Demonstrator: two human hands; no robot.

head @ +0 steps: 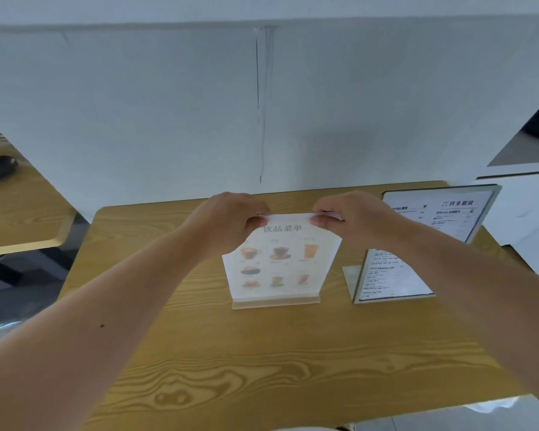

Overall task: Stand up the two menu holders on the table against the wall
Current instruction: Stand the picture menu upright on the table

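Note:
A clear drinks menu holder [277, 262] with cup pictures stands upright on its base in the middle of the wooden table [199, 353]. My left hand [231, 222] pinches its top left corner and my right hand [349, 217] pinches its top right corner. To its right a second menu holder [392, 276] with black text stands on an L-shaped base, its sheet slanting and partly hidden by my right forearm. Both holders are apart from the white wall [168, 119] behind the table.
A framed menu board [442, 213] leans at the table's back right corner. A white cabinet [526, 213] stands to the right. Another wooden table [16, 213] with a dark object lies to the left.

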